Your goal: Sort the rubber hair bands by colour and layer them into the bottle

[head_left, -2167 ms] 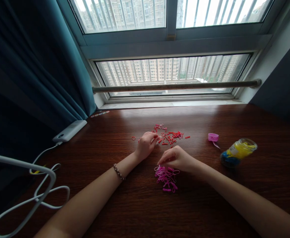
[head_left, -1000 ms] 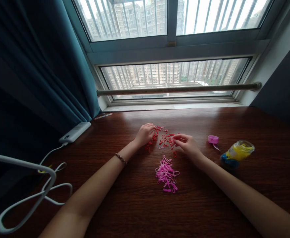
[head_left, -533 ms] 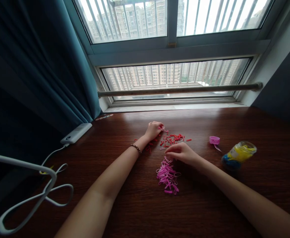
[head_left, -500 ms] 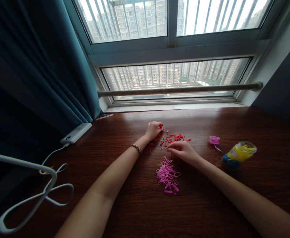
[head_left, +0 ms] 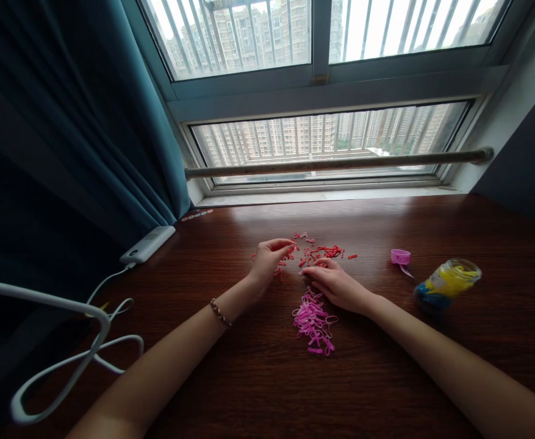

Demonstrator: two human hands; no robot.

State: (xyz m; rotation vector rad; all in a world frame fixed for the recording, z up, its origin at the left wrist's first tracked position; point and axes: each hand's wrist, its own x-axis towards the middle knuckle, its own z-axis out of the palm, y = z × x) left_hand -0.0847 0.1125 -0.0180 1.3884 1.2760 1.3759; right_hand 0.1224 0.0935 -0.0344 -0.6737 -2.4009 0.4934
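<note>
My left hand (head_left: 265,261) is over the left side of the loose red rubber bands (head_left: 330,251), thumb and forefinger pinched together. Whatever is between those fingertips is too small to name. Just right of it, my right hand (head_left: 335,284) rests low over the table with its fingers closed together. Something small and pale shows at its fingertips, not clear enough to name. Below this hand lies a heap of pink rubber bands (head_left: 313,318). A few pale pink bands (head_left: 304,236) lie beyond the red ones.
On the right, a clear jar (head_left: 448,284) of yellow and blue bands leans at a tilt. A pink ring (head_left: 400,256) with a pale strip is beside it. At left are a white power bank (head_left: 148,245) and a looping white cable (head_left: 61,373). The window (head_left: 331,143) borders the brown table (head_left: 249,378).
My left hand has drawn back toward me and left, away from the pale pink bands at the far side. My right hand has barely moved. The view has shifted slightly.
</note>
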